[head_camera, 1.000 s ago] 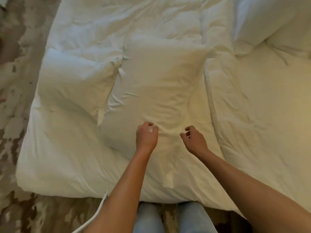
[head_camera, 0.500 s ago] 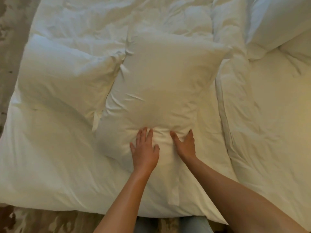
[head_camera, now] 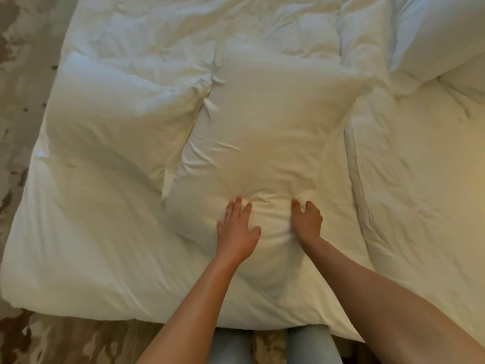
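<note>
A white pillow (head_camera: 265, 122) lies lengthwise on a rumpled white duvet (head_camera: 91, 245), its near end towards me. My left hand (head_camera: 237, 229) rests flat on that near end, fingers spread. My right hand (head_camera: 305, 220) presses the pillow beside it, its fingers partly bent into the soft fabric. A ridge of bunched cloth stands between the two hands. A second white pillow (head_camera: 123, 119) lies to the left, touching the first one.
More white pillows (head_camera: 433, 32) sit at the top right corner. A bare sheet (head_camera: 425, 179) spreads on the right. A patterned brown and beige carpet (head_camera: 23, 74) borders the bed on the left and near side. My legs in light jeans (head_camera: 309, 345) stand against the bed's edge.
Both hands went from hovering loosely curled above the pillow's near end to pressing down flat on it. The fabric between them has bunched up.
</note>
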A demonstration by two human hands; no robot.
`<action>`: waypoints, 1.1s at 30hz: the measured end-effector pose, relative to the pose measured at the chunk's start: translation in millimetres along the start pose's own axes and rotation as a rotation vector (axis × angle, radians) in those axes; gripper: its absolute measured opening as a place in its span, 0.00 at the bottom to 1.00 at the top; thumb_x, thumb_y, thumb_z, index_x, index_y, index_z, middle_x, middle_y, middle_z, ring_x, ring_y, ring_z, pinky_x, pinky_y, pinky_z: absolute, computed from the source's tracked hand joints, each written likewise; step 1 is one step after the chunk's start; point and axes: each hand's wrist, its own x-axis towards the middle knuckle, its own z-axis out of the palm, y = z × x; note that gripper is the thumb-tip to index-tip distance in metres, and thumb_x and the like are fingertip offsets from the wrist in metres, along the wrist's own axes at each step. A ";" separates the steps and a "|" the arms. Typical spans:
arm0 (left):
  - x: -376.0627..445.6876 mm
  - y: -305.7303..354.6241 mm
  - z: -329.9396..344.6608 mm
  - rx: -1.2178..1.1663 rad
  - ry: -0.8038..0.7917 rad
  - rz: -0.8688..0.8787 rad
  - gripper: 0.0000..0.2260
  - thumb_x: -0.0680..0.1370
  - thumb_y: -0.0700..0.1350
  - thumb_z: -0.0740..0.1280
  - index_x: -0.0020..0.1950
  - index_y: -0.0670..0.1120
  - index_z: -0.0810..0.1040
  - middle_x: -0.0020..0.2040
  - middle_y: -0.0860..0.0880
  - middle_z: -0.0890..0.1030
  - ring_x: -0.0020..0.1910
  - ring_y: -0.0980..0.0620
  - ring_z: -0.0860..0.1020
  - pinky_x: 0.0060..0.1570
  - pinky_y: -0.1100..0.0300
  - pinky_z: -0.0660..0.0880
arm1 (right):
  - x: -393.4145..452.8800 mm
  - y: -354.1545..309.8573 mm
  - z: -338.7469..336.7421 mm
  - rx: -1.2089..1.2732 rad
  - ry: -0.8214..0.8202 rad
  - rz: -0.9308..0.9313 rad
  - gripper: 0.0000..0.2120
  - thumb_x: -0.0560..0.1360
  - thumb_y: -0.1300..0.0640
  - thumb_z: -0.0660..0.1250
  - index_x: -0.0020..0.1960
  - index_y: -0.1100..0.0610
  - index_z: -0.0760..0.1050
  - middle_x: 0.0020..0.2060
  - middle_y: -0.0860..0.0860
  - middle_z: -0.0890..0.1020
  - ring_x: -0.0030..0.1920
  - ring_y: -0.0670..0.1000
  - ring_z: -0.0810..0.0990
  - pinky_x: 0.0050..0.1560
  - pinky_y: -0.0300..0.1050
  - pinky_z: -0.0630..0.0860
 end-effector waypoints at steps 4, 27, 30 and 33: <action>-15.8 27.3 -32.5 -0.048 -0.082 0.095 0.33 0.80 0.57 0.64 0.83 0.54 0.55 0.84 0.49 0.45 0.83 0.47 0.44 0.80 0.45 0.53 | -30.4 -37.1 -54.9 -0.073 0.013 -0.138 0.14 0.83 0.49 0.62 0.54 0.59 0.80 0.49 0.55 0.83 0.53 0.60 0.81 0.50 0.46 0.69; -91.9 250.2 -120.9 -0.077 -0.029 0.900 0.25 0.75 0.49 0.66 0.73 0.56 0.74 0.76 0.49 0.71 0.78 0.47 0.64 0.78 0.46 0.59 | -247.6 -79.4 -315.4 -0.495 0.320 -0.749 0.07 0.82 0.52 0.67 0.49 0.51 0.81 0.38 0.47 0.85 0.38 0.50 0.83 0.41 0.50 0.77; -105.4 251.0 -102.0 0.211 -0.048 0.990 0.15 0.77 0.52 0.64 0.61 0.52 0.81 0.57 0.48 0.80 0.60 0.44 0.78 0.60 0.49 0.73 | -259.3 -44.8 -335.1 -0.463 0.346 -0.702 0.06 0.81 0.50 0.68 0.50 0.49 0.83 0.39 0.45 0.86 0.39 0.48 0.83 0.40 0.49 0.77; -120.9 247.9 -73.9 0.382 0.029 1.066 0.11 0.82 0.51 0.61 0.57 0.50 0.80 0.53 0.48 0.79 0.55 0.45 0.78 0.53 0.49 0.73 | -264.4 4.3 -341.6 -0.380 0.351 -0.561 0.05 0.80 0.48 0.70 0.49 0.48 0.83 0.36 0.44 0.84 0.36 0.46 0.80 0.39 0.49 0.75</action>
